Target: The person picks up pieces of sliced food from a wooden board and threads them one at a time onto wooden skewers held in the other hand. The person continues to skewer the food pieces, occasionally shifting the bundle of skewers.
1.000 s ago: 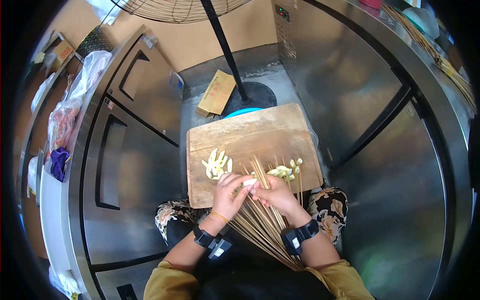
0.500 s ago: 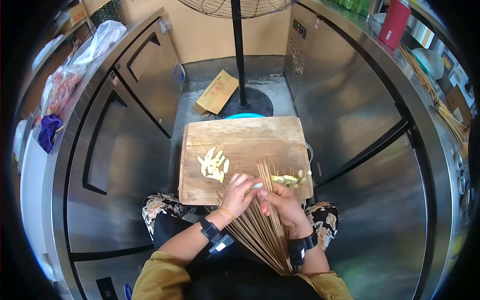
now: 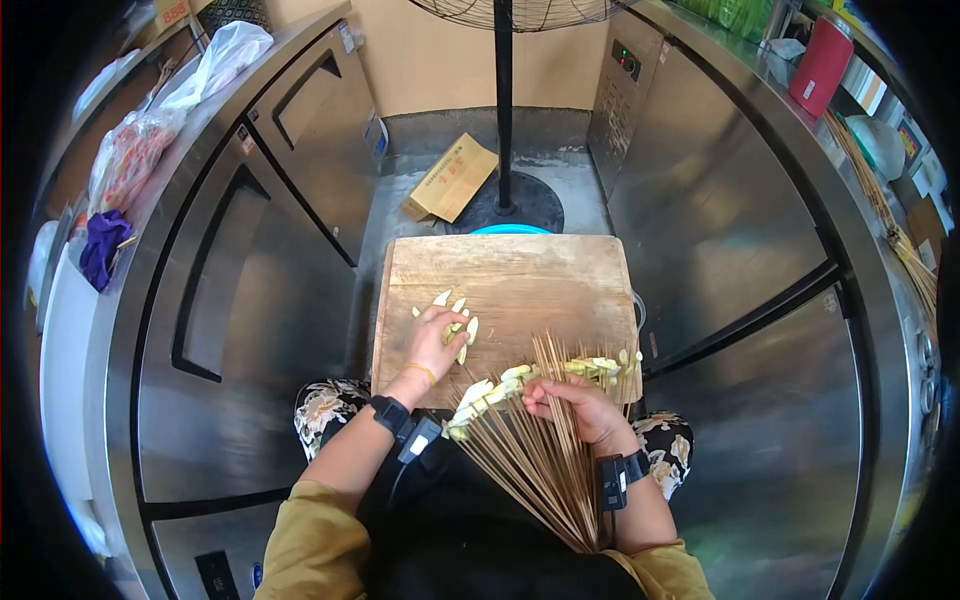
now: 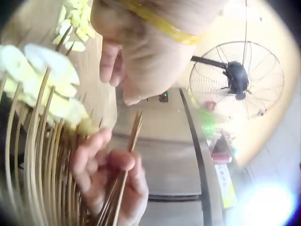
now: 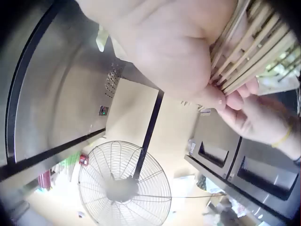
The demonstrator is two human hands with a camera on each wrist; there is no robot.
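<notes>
My left hand (image 3: 435, 345) reaches over the small pile of pale yellow-green slices (image 3: 472, 328) on the wooden board (image 3: 500, 265), fingers loosely bent and lowered among them. Whether they touch a slice is hidden. My right hand (image 3: 582, 408) grips a bundle of thin wooden sticks (image 3: 562, 440) near the board's front edge; the left wrist view shows the thumb and fingers of that hand (image 4: 115, 176) round several sticks (image 4: 121, 188). To its left, more sticks fan out, with pale slices (image 3: 480, 400) threaded near their tips. Other slices on sticks (image 3: 600, 367) lie at the board's right.
Steel cabinets (image 3: 740, 220) stand on both sides. Behind the board are a cardboard box (image 3: 452, 180), a fan's round black base (image 3: 515, 205) and a blue rim (image 3: 510, 229). A red bottle (image 3: 820, 65) and more sticks (image 3: 870, 185) rest on the right counter, plastic bags (image 3: 215, 65) on the left.
My left hand has moved from beside the right hand, left and forward to the pile. The row of slices on the fanned sticks now shows. My right hand keeps its grip; the head view has shifted.
</notes>
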